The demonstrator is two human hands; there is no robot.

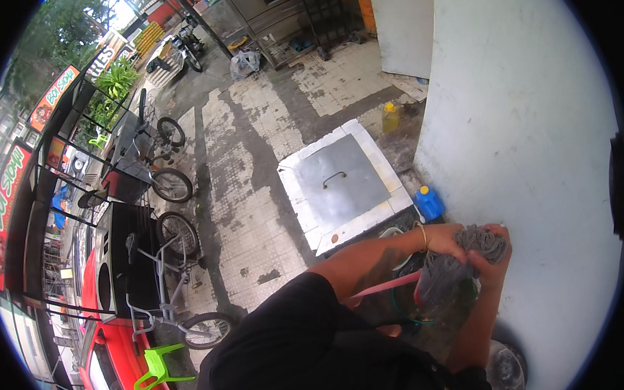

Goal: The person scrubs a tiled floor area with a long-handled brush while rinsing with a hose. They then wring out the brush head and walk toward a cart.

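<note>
My left hand (450, 241) and my right hand (492, 263) are both closed around the bunched grey strings of a mop head (441, 275). The upper strings are gathered in a coil between the two hands, while looser ones hang below. A pink mop handle (387, 285) slants from the mop's base toward my body, where my left arm and shirt hide part of it. Beneath the mop a green curved rim or hose (398, 310) shows, mostly covered. A blue jug with a yellow cap (430, 204) stands just beyond my left hand.
Ahead lies a metal hatch cover with a handle (337, 186), framed by raised white tiles (402, 201). A bottle of yellow liquid (390, 119) stands past it. A pale wall (521, 136) rises close on the right, with a bucket (506, 368) below. Bicycles (166, 288) and food carts line the left.
</note>
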